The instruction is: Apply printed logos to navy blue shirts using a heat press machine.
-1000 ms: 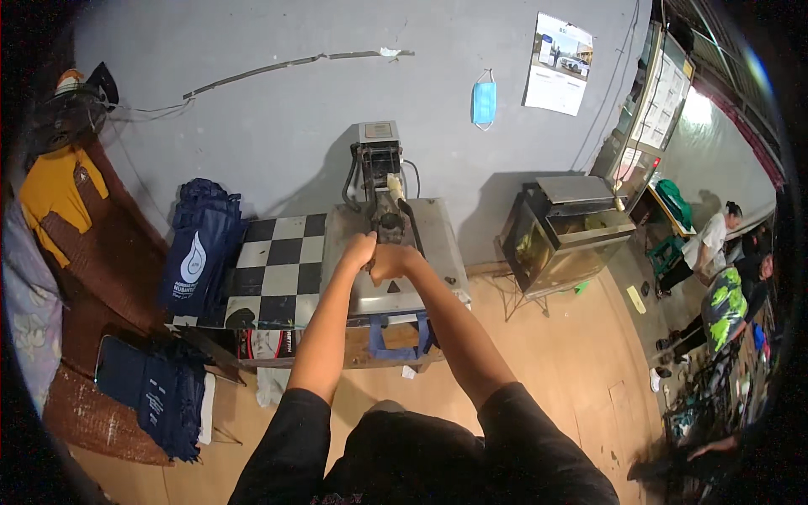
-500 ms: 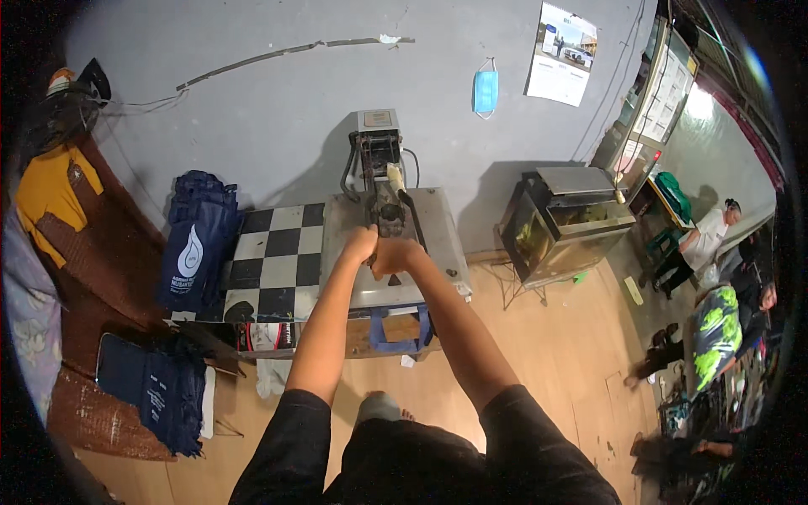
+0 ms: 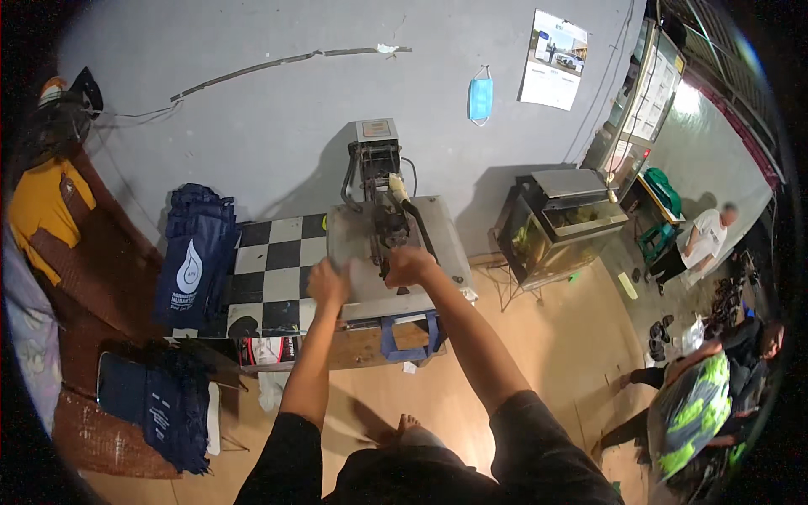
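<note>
A heat press (image 3: 377, 160) with a grey control box and a dark arm stands on the table against the wall. My right hand (image 3: 410, 266) is closed round the front end of its handle (image 3: 383, 263). My left hand (image 3: 326, 284) is apart from the handle, over the left side of the press's flat grey plate (image 3: 358, 252); motion smears its fingers. Below the plate's front edge hangs the navy handle of a bag (image 3: 390, 339); the rest of that bag is hidden.
A stack of navy bags (image 3: 189, 269) lies left on the checkered tabletop (image 3: 282, 257); more navy bags (image 3: 172, 417) lie lower left. A glass tank (image 3: 539, 240) stands at right on a thin stand. Two people (image 3: 703, 240) are farther right, one bending (image 3: 690, 412).
My left hand has come off the handle and moved left and down. My right hand has stayed on the handle and shifted slightly right. The bending person has moved lower and left.
</note>
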Demonstrator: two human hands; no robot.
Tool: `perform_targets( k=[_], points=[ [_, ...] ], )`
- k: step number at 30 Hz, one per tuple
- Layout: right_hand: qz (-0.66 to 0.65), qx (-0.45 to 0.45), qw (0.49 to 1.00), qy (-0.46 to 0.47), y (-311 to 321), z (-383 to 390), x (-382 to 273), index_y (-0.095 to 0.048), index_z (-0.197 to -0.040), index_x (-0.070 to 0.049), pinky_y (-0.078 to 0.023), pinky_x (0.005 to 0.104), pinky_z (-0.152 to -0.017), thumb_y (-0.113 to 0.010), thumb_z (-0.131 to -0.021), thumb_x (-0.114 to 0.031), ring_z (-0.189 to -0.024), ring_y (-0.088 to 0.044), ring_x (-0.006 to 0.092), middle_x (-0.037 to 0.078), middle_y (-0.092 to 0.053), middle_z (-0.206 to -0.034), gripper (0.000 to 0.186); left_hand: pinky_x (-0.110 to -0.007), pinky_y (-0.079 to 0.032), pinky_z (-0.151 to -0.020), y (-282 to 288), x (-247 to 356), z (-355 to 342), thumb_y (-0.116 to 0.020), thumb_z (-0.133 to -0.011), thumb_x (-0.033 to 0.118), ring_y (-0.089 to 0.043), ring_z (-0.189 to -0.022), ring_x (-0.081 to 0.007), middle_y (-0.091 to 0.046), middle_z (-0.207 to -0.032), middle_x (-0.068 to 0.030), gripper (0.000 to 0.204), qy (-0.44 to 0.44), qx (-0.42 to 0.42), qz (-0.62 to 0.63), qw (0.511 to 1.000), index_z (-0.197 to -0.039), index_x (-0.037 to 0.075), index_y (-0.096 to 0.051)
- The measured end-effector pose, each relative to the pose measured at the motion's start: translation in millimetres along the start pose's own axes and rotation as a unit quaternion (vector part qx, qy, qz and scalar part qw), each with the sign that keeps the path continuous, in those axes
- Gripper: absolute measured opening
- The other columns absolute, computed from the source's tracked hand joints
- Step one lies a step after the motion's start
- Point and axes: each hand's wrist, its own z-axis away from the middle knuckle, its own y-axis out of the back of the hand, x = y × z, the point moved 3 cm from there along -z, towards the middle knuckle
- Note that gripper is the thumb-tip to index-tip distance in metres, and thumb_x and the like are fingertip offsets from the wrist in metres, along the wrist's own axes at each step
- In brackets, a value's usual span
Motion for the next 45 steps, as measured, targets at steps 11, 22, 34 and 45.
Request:
perform_targets(
  k=[11, 22, 34, 45],
  points=[
    [0.035, 0.103, 0.993, 0.049, -10, -31, -11, -0.071, -0.076, -0.004, -0.056, 0.0432, -0.072, -0.062, -0.059, -0.026, -0.08, -0.068, 0.0354, 0.02, -0.068, -0.08, 0.029, -0.045, -0.057, -0.051, -126, -148, -10, -0.052, -0.075, 0.08, -0.064, -0.076, -0.0417, -0.061, -0.092, -0.0231, 0.098, 0.244, -0.233, 0.321, 0.885, -0.113, -0.01, -0.057],
    [0.04, 0.172, 0.983, 0.05, -17, -11, -10, -0.07, -0.075, -0.009, -0.054, 0.0447, -0.066, -0.061, -0.055, -0.028, -0.074, -0.066, 0.0374, 0.019, -0.066, -0.074, 0.029, -0.045, -0.047, -0.084, -65, -95, 19, -0.047, -0.093, 0.06, -0.061, -0.1, -0.0337, -0.06, -0.108, -0.0222, 0.07, 0.092, -0.04, 0.165, 0.981, -0.125, -0.002, -0.052],
    [0.023, 0.163, 0.986, 0.042, -33, -12, 3, -0.07, -0.078, -0.009, -0.054, 0.0446, -0.07, -0.061, -0.055, -0.029, -0.078, -0.066, 0.0369, 0.018, -0.067, -0.078, 0.032, -0.044, -0.039, -0.105, -33, -85, 49, -0.082, -0.067, 0.052, -0.04, -0.132, -0.0425, -0.024, -0.149, -0.0323, 0.132, -0.176, -0.196, 0.037, 0.964, -0.151, 0.006, 0.008],
    [0.034, 0.154, 0.987, 0.024, -21, -12, -5, -0.071, -0.079, -0.009, -0.054, 0.0437, -0.073, -0.061, -0.056, -0.028, -0.081, -0.066, 0.0362, 0.019, -0.068, -0.08, 0.031, -0.046, -0.043, -0.102, -37, -79, 38, -0.092, -0.051, 0.046, -0.05, -0.123, -0.0435, -0.044, -0.135, -0.035, 0.153, -0.043, -0.305, 0.045, 0.951, -0.148, 0.01, 0.02]
  ],
)
